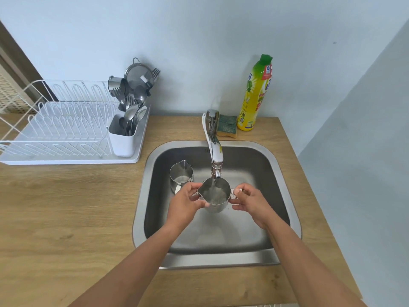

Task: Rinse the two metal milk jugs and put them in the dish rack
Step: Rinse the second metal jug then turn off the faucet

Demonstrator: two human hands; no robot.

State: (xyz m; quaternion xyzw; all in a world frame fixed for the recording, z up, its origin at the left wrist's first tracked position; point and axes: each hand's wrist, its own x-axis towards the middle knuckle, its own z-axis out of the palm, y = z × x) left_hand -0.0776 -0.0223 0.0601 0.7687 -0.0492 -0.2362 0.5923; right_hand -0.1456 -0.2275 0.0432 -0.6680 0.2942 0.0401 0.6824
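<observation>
First milk jug is held under the running tap, clamped between left hand and right hand, mid-sink. Second jug is parked upright by the sink's left wall, apparently unrinsed. Dish rack, at the surface's back-left, has received neither yet

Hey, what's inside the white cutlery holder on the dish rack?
The white cutlery holder on the dish rack holds upright metal spoons and forks. Their lower ends are hidden by its wall, so nothing at the bottom shows.
</observation>
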